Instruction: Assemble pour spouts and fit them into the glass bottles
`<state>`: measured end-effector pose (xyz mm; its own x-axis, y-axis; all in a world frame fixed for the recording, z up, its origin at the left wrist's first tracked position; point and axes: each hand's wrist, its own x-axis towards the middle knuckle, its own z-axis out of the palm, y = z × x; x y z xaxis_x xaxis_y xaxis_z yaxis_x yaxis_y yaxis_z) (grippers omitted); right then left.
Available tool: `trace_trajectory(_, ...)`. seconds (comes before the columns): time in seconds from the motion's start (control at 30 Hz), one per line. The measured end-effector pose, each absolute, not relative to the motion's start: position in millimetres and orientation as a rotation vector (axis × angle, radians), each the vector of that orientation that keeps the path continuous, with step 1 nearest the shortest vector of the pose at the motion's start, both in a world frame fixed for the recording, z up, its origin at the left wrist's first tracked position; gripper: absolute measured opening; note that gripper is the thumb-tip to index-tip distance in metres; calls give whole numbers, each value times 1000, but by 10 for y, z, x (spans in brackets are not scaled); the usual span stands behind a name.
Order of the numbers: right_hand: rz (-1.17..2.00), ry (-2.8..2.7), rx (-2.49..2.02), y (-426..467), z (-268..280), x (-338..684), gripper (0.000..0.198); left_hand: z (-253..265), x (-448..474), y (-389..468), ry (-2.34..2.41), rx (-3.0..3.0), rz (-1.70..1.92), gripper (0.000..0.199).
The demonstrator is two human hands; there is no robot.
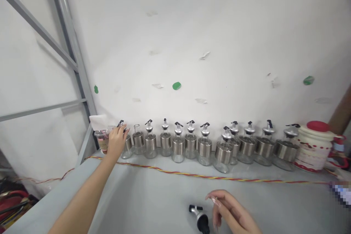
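My left hand (pixel 117 139) reaches to the far left end of a row of glass oil bottles. Its fingers are closed around the black and silver pour spout (pixel 121 123) at the top of the leftmost bottle (pixel 127 148). Right beside it stands an uncapped bottle (pixel 139 142), its glass neck bare. My right hand (pixel 230 212) hovers low over the table, fingers loosely curved and apart, holding nothing. Just left of it a loose pour spout (pixel 199 219) with a black stopper lies on its side on the grey table (pixel 153 197).
Several steel-banded bottles with spouts (pixel 205 150) line the wall. A cream jar with a red lid (pixel 315 146) stands at the right end, a plastic cup (pixel 102 140) at the left. A twisted red and yellow cord (pixel 170 171) crosses the table before the bottles.
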<state>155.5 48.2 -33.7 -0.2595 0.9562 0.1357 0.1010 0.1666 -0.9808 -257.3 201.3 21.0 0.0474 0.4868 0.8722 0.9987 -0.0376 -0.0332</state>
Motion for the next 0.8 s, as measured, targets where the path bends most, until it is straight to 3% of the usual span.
trace_trajectory(0.5, 1166, -1632, -976, 366, -153, 1549, 35, 235, -2535, 2015, -1536, -1632, -953, 27)
trace_trajectory(0.8, 1140, -1674, -1010, 343, -149, 1531, 45, 193, -2493, 1956, -1495, -1598, -1071, 24)
